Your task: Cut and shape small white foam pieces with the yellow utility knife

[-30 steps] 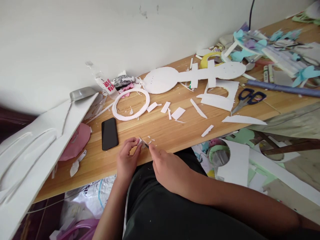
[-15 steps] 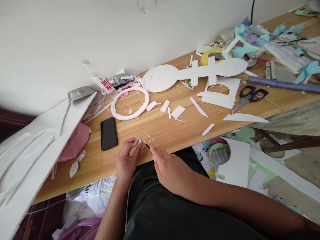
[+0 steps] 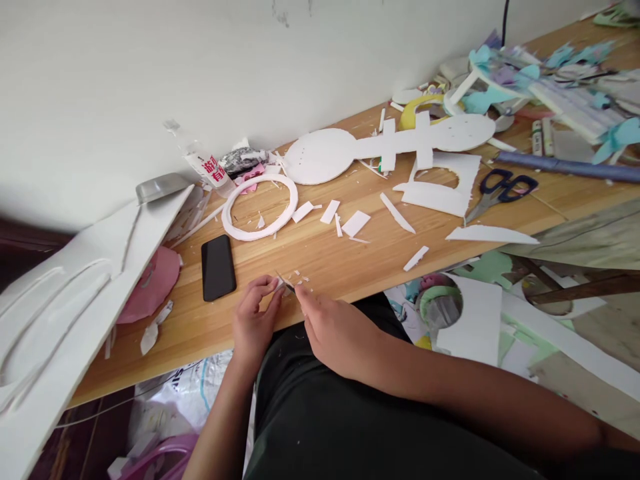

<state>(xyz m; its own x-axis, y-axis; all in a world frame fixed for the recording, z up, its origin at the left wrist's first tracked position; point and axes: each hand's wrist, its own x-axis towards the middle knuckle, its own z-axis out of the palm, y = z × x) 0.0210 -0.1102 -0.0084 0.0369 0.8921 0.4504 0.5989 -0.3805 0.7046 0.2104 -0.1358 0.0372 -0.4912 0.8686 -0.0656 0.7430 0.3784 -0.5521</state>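
Near the table's front edge, my left hand point(image 3: 257, 310) pinches a small white foam piece point(image 3: 281, 285) between thumb and fingers. My right hand point(image 3: 333, 330) is closed around a thin craft knife point(image 3: 289, 287), its dark handle mostly hidden by the fingers. The blade lies against the foam piece, pointing up and left. Tiny white foam scraps point(image 3: 299, 273) are scattered just beyond the blade. Left of my left hand lies a black phone point(image 3: 218, 268).
A white foam ring point(image 3: 227, 215), a long foam shape with round ends point(image 3: 320, 157) and several foam offcuts point(image 3: 356, 223) lie behind. Scissors point(image 3: 493, 200) rest at right. A plastic bottle point(image 3: 207, 167) stands at the wall; a large white foam board point(image 3: 65, 300) leans at left.
The knife and my right hand have shifted slightly left and up, so the blade reaches further over the foam piece. My left hand has barely moved.
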